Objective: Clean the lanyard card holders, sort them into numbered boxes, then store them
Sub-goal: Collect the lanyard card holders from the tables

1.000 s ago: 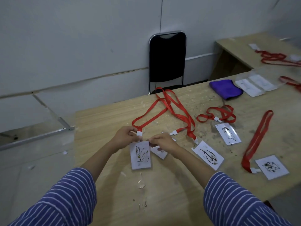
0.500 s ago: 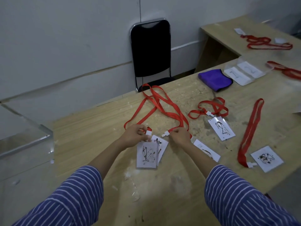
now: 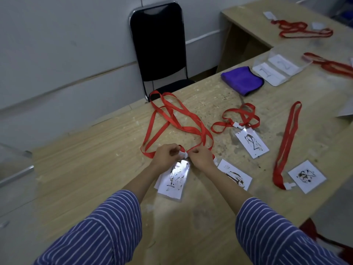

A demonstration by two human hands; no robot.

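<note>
My left hand (image 3: 165, 155) and my right hand (image 3: 201, 156) meet at the white clips where red lanyards (image 3: 172, 119) join two stacked, ink-smeared card holders (image 3: 174, 178). Each hand pinches a clip or strap end; the fingertips hide the exact grip. Three more stained card holders lie to the right: one (image 3: 235, 174) beside my right wrist, one (image 3: 251, 143) on a coiled lanyard, one (image 3: 306, 178) on a long straight lanyard (image 3: 286, 144). Clear boxes (image 3: 277, 68) with papers numbered 1 and 2 stand far right, next to a purple cloth (image 3: 242, 79).
A black chair (image 3: 158, 48) stands behind the wooden table (image 3: 86, 159). A second desk (image 3: 248, 14) at the back right carries more red lanyards (image 3: 303, 31) and holders. A clear acrylic box (image 3: 15, 169) sits at the left edge. Dirt specks cover the tabletop.
My hands came together from apart, bringing the two clips side by side, and the two card holders now lie stacked. The view has shifted left and closer.
</note>
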